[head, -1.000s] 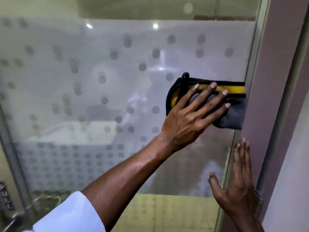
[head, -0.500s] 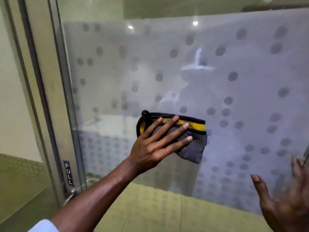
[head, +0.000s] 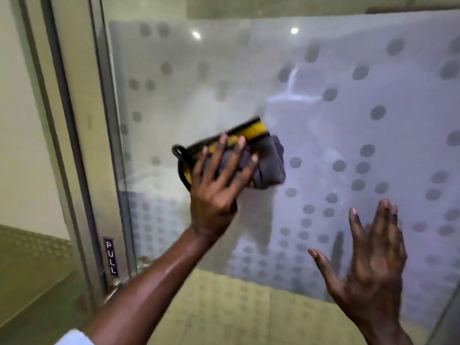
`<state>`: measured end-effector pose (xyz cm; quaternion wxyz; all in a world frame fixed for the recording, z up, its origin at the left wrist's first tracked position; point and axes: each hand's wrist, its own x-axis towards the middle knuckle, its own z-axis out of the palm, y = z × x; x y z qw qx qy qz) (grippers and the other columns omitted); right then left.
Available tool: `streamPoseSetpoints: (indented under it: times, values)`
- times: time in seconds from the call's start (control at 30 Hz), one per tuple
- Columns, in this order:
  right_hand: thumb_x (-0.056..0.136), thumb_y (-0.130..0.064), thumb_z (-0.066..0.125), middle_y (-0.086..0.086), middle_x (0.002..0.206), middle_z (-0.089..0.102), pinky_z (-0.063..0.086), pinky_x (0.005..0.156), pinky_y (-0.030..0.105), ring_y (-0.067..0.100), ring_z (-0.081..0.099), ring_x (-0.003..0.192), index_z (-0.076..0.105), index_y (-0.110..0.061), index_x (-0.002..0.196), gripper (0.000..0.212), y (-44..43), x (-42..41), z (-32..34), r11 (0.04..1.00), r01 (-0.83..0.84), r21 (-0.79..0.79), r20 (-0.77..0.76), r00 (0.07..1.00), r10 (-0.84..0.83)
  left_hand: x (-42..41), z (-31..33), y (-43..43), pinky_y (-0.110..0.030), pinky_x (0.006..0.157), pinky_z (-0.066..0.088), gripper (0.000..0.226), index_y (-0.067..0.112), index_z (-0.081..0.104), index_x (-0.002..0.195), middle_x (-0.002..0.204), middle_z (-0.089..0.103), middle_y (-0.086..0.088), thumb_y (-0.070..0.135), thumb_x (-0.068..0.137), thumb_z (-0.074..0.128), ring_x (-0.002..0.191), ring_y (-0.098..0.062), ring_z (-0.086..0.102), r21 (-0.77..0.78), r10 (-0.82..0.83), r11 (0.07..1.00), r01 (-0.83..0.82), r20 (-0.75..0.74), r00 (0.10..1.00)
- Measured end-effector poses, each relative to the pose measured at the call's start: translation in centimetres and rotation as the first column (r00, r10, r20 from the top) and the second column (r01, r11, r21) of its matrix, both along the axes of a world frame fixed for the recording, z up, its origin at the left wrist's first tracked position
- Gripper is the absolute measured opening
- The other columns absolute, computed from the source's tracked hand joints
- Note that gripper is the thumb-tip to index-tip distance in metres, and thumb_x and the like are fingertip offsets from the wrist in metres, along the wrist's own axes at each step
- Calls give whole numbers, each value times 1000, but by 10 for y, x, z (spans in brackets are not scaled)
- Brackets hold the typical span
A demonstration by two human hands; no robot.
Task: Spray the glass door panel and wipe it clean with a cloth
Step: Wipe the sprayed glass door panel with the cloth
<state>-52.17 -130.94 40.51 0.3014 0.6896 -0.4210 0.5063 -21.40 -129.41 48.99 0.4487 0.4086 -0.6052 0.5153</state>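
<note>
The glass door panel (head: 336,135) fills most of the view, frosted with rows of grey dots. My left hand (head: 219,185) presses a grey cloth (head: 268,165) with a black and yellow border flat against the glass, left of centre, fingers spread over it. My right hand (head: 371,265) is at the lower right, fingers apart and holding nothing, close to the glass; I cannot tell whether it touches. No spray bottle is in view.
The metal door frame (head: 82,145) runs down the left side, with a small "PULL" label (head: 110,257) and a metal handle (head: 117,287) below it. Yellow-green floor tiles (head: 224,307) show through the clear lower strip of glass.
The cloth under my left hand has slid leftward across the glass from the right frame and tilted. My right hand has come off the right frame and now hovers by the glass.
</note>
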Motion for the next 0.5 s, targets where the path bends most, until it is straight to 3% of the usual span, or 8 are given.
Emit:
streamPoseSetpoints:
  times: [0.13, 0.23, 0.33, 0.5]
  values:
    - [96, -65, 64, 35, 179, 22, 31, 131, 71, 52, 24, 168, 45, 2, 164, 97, 2, 7, 3, 999, 7, -33, 17, 1000, -7, -21, -105, 17, -70, 132, 32, 57, 20, 51, 168, 181, 39, -12, 6, 118, 29, 169, -47, 31, 252, -86, 966, 54, 117, 989]
    - [93, -61, 65, 39, 176, 25, 31, 130, 71, 57, 27, 165, 48, 6, 160, 97, 8, 14, 7, 999, 21, -26, 40, 999, -20, -8, -125, 21, -70, 135, 26, 57, 24, 38, 175, 186, 28, -9, 15, 118, 33, 171, -46, 25, 340, -80, 940, -12, 254, 964]
    - [91, -59, 66, 47, 169, 29, 36, 125, 77, 66, 34, 158, 53, 14, 153, 96, 11, 21, 10, 997, 51, -54, 31, 998, -49, 20, -80, 17, -70, 137, 21, 57, 28, 42, 173, 183, 36, -8, 14, 119, 33, 170, -42, 30, 220, -16, 975, -38, 240, 971]
    - [88, -53, 68, 48, 169, 27, 44, 113, 85, 73, 37, 151, 56, 18, 147, 94, 17, 32, 18, 998, 46, -35, 73, 996, -43, 99, 55, 12, -72, 132, 33, 71, 17, 54, 166, 172, 50, -21, -12, 102, 43, 163, -53, 40, -42, 136, 989, -140, -92, 987]
